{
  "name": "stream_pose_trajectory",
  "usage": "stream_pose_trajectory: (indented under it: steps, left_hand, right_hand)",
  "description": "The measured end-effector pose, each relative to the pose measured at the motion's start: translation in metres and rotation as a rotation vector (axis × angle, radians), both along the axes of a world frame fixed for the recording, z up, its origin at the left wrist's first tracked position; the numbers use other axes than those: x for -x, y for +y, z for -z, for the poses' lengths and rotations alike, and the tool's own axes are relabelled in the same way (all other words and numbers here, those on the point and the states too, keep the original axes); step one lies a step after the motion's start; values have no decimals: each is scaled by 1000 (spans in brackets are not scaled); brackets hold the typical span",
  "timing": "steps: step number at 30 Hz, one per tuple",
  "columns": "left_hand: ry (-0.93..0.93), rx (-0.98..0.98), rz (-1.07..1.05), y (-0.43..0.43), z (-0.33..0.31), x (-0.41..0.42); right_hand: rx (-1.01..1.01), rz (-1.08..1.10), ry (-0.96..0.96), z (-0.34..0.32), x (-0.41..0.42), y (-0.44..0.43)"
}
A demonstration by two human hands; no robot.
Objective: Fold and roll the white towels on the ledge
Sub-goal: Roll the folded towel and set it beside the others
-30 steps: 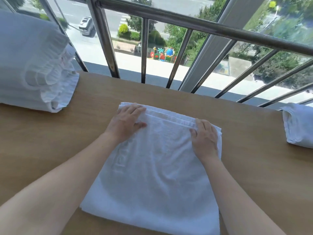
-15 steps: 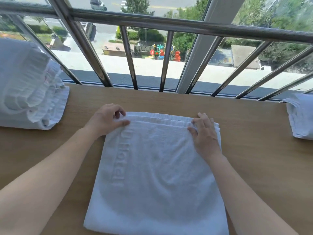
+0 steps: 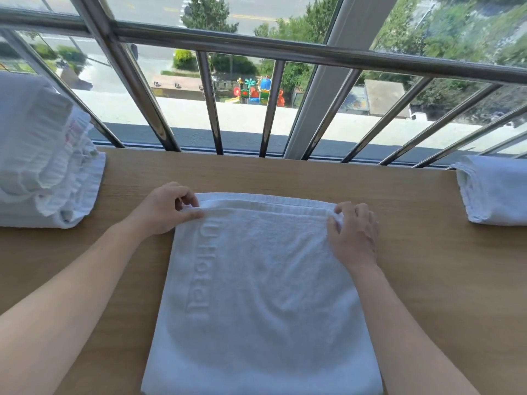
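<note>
both grips are closed on the far edge of one white hotel towel (image 3: pixel 256 295), one at each far corner. left grip (image 3: pixel 168 208) pinches the far left corner, with the thumb lying flat along the top layer and the fingers curled over the hem behind it. right grip (image 3: pixel 353 232) has its fingers curled over the far right corner, and a bit of the hem shows between thumb and fingers, so it too pinches the cloth. both forearms reach in from the near edge, the right one lying across the towel's right side

that towel lies flat and folded in the middle of the wooden ledge (image 3: pixel 427 266), several layers showing as stepped hems along its far edge, and its near edge is cut off by the frame. raised lettering (image 3: pixel 199 269) runs along its left side and seems to read "hotel"

three white bundles are on the ledge in all. besides the flat towel there is one pile of ribbed cloths (image 3: pixel 42 166) at the far left, its wavy layered edges facing the middle, and one folded or rolled towel (image 3: pixel 496 192) at the far right, partly out of frame. both sit well apart from the middle towel

behind the ledge stands one metal railing (image 3: pixel 285 49) with a top rail and upright bars, and through it one coloured playground (image 3: pixel 256 91) shows far below
</note>
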State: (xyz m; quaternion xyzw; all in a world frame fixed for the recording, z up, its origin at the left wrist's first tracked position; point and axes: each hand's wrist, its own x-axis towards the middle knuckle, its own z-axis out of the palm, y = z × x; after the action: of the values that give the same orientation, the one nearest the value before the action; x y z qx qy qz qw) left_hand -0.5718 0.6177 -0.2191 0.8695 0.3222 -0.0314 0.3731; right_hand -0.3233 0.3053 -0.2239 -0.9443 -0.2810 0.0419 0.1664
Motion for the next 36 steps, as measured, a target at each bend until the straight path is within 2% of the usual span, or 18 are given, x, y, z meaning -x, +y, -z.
stream_pose_trajectory:
  steps: [3,6,10,13,15,18,19,21,23,27,31,36]
  left_hand:
    - [-23,89,-89,-2,-2,3]
    - [-41,264,-148,-7,-4,10]
    - [-162,467,-443,-21,-2,16]
    - [-265,633,-580,-36,-6,8]
    - [-347,746,-591,-38,-19,14]
    - [-450,928,-399,-22,-35,40]
    - [-445,944,-371,-18,-41,46]
    - [-387,802,-440,-14,-39,38]
    - [-345,637,-572,-20,-28,16]
    - [-390,523,-724,-25,2,-9]
    - [-320,353,-725,-23,26,-9]
    - [-251,160,-698,-27,25,-12]
  right_hand:
    - [-191,123,143,-6,2,-2]
    - [-298,264,246,-9,5,-8]
    - [-402,467,417,-12,8,-16]
    - [-465,512,494,-20,8,-14]
    - [-542,520,542,-33,3,-22]
    - [-796,382,929,-52,-6,-55]
    - [-859,355,977,-59,-9,-65]
    - [-833,388,884,-62,-19,-60]
    - [-711,442,722,-52,-27,-41]
    - [-637,463,571,-21,-34,-16]
    - [-651,558,514,2,-33,-19]
    - [-575,525,482,10,-32,-19]
